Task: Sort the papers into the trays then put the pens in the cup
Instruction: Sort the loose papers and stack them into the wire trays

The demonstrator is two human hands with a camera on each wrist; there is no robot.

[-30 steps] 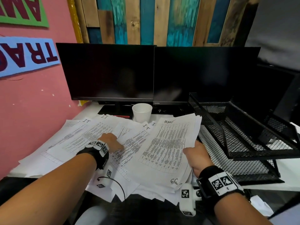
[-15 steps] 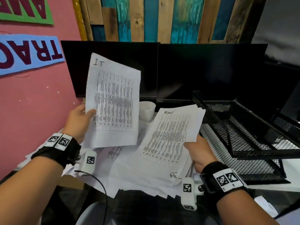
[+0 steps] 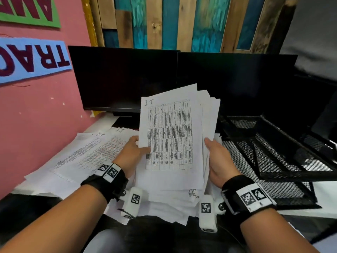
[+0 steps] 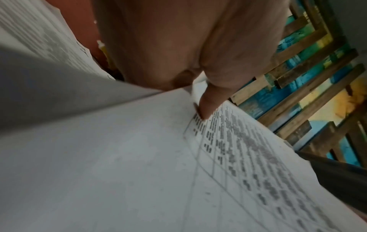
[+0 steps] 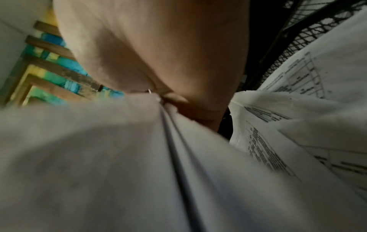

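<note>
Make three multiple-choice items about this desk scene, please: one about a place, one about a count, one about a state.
1. Where are the black mesh trays?
A. right of the held papers
B. left of them
C. on the monitors

2. How many dark monitors stand behind the desk?
A. one
B. two
C. four

3. How is the sheet marked IT held?
A. flat in a tray
B. lifted, gripped by both hands
C. folded in the cup

Key: 1 A, the trays stand beside the right hand. 2 B, two screens side by side. 3 B, the left hand and the right hand each grip a side edge.
</note>
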